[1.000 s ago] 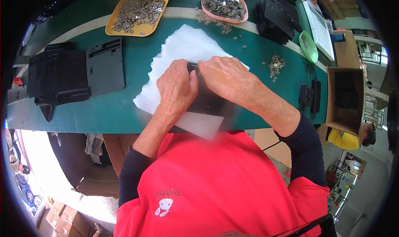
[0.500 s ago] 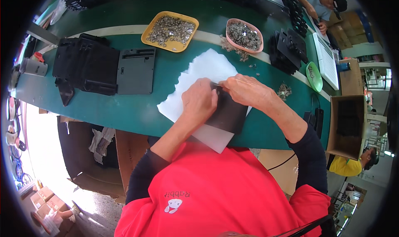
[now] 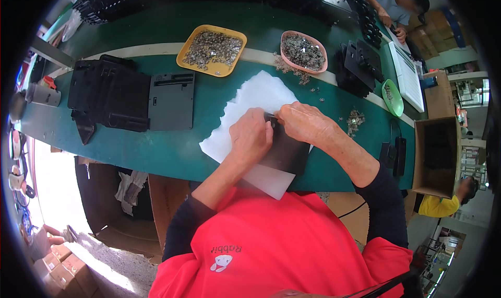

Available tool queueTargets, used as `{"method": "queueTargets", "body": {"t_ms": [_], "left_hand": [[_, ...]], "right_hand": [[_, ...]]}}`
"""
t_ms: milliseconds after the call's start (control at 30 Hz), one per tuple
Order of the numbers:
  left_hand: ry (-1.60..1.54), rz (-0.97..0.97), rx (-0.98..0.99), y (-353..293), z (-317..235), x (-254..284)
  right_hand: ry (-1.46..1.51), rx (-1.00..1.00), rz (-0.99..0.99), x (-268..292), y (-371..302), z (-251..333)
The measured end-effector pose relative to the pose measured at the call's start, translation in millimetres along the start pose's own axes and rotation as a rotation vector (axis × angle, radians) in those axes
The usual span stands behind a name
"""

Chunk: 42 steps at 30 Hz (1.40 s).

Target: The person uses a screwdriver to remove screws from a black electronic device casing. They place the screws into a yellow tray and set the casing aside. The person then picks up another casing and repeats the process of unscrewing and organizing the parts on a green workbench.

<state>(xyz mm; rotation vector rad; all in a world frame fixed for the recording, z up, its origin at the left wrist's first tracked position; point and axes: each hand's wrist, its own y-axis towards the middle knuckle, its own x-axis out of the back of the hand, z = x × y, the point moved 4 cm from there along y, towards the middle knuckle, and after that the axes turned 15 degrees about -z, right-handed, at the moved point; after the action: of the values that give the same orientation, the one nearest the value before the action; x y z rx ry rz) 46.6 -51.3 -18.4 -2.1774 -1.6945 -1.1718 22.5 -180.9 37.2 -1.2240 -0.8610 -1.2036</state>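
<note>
A flat black panel lies on a white foam sheet in front of me. My left hand is closed on the panel's far left corner, thumb along its face. At the same far edge, my right hand is closed in a pinch. A tiny shiny bit shows between the hands, but my fingers hide what the right one grips. A pale corner of the sheet sticks out below the panel, toward my red top.
A yellow tray and a pink bowl hold small metal parts, some spilled beside the bowl. Stacked black panels and a grey panel lie left. A green bowl stands right. A co-worker sits at far right.
The whole view has shifted slightly, so the table sits a little lower in it. Both hands stay at the panel's far edge, with only small finger movement.
</note>
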Motion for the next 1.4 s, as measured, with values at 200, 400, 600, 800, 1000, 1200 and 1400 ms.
{"method": "queueTargets", "body": {"t_ms": [200, 400, 600, 800, 1000, 1200, 1400], "left_hand": [[0.029, 0.021, -0.138, 6.8, 5.6, 1.1], [0.02, 0.19, -0.213, 28.3, 3.7, 13.4], [0.123, -0.036, -0.237, 77.4, 28.6, 36.2], [0.434, -0.087, -0.124, 126.3, 70.8, 35.8], [0.328, 0.041, -0.073, 135.3, 81.2, 37.3], [0.328, 0.207, -0.06, 161.6, 80.4, 31.4], [0.331, 0.268, -0.19, 158.0, 69.9, 26.1]], "right_hand": [[0.02, 0.105, -0.089, -3.0, -7.4, -0.2], [0.161, 0.084, -0.198, 2.6, -18.0, -22.6], [0.288, 0.141, -0.549, 27.6, 18.0, -58.1], [-0.025, 0.236, -0.709, 18.3, 70.3, -56.2], [-0.362, 0.416, -0.596, 4.7, 93.1, -46.7], [-0.402, 0.443, -0.454, 5.9, 93.4, -44.9], [-0.233, 0.351, -0.519, 3.7, 95.5, -51.6]]}}
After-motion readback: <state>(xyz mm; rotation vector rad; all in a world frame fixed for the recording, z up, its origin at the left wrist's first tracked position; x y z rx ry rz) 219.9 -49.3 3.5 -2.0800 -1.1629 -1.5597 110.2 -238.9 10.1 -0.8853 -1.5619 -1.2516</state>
